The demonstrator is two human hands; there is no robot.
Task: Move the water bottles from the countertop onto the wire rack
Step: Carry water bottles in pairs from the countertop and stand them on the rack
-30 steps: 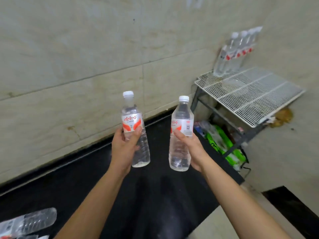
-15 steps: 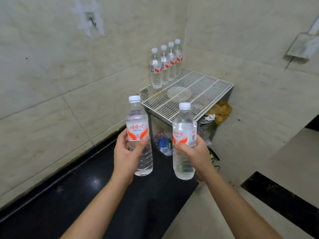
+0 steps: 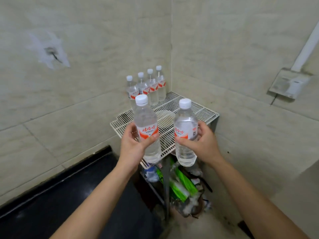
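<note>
The left hand (image 3: 133, 145) is wrapped around a clear water bottle (image 3: 146, 128), thumb across its red-and-white label; the right hand (image 3: 201, 144) grips a second bottle (image 3: 185, 133) the same way. Both bottles are upright, white-capped, held in the air in front of the white wire rack (image 3: 202, 112). Four matching bottles (image 3: 146, 87) stand in a row at the rack's back edge against the tiled wall. The glossy black countertop (image 3: 69, 204) lies lower left. Green packaging (image 3: 181, 185) sits under the rack.
</note>
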